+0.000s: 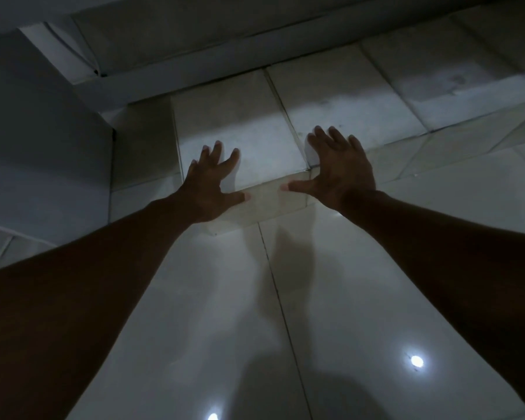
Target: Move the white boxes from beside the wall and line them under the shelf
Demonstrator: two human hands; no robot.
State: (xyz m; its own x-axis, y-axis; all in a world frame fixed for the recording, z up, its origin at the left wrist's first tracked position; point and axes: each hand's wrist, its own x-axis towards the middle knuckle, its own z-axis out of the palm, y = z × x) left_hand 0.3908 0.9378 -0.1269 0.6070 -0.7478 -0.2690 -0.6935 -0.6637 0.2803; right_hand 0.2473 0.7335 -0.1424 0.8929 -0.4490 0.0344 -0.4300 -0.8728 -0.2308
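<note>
Two spread hands, left (208, 189) and right (340, 171), fingers wide and gripping nothing, flat against the plain white cardboard box (240, 140): push evenly, keeping it flush beside its neighbour (346, 101).

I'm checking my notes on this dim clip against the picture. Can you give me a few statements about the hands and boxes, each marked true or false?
1. Both hands rest with spread fingers on one white box. True.
2. The left hand holds a box in the air. False: the box sits on the tiled floor.
3. More white boxes stand in a row to the right. True.
4. The right hand is a closed fist. False: its fingers are straight.
</note>
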